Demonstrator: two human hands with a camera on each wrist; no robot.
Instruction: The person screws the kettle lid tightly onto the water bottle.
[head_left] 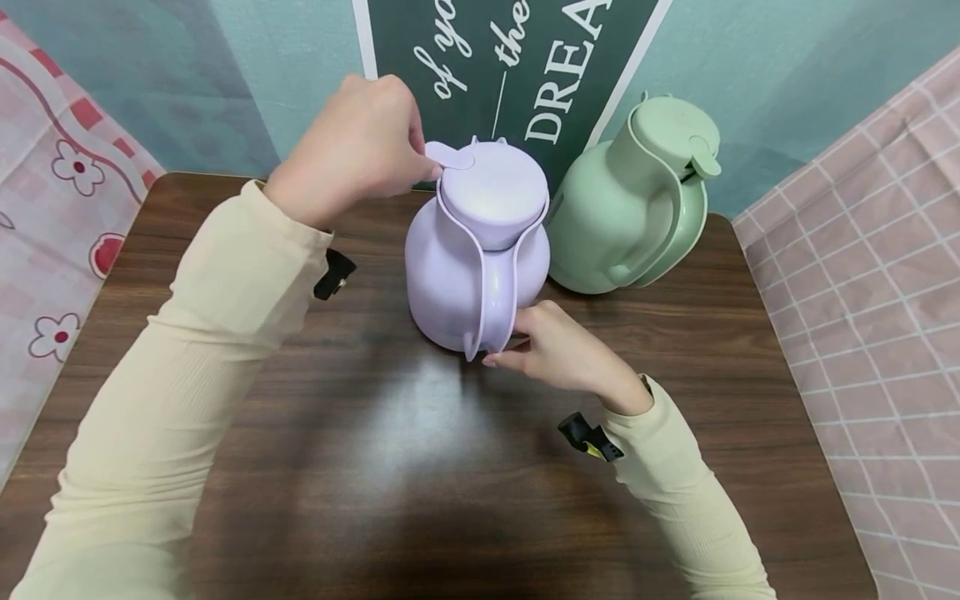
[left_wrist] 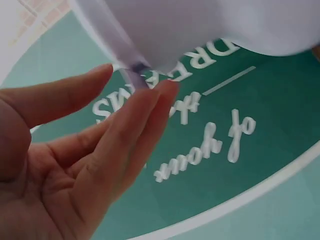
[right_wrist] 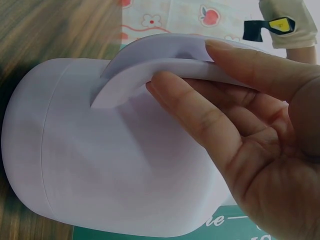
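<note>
A lavender thermos jug (head_left: 442, 267) stands upright on the wooden table, its handle toward the person. My left hand (head_left: 367, 137) is at the lid's side tab (head_left: 448, 155). Thumb and fingertips pinch that tab (left_wrist: 134, 79) in the left wrist view, where the jug fills the top. Low on the jug's handle (head_left: 498, 292), my right hand (head_left: 562, 346) grips with thumb and fingers. The right wrist view shows the thumb on one side of this handle (right_wrist: 165, 65) and fingers on the other, beside the smooth jug body (right_wrist: 110, 160).
A pale green thermos jug (head_left: 600, 217) stands close behind on the right. Behind both is a dark green panel with white lettering (head_left: 480, 75) against a blue-green backdrop. Patterned cloths hang at the left (head_left: 75, 225) and right (head_left: 862, 292) of the table (head_left: 450, 500).
</note>
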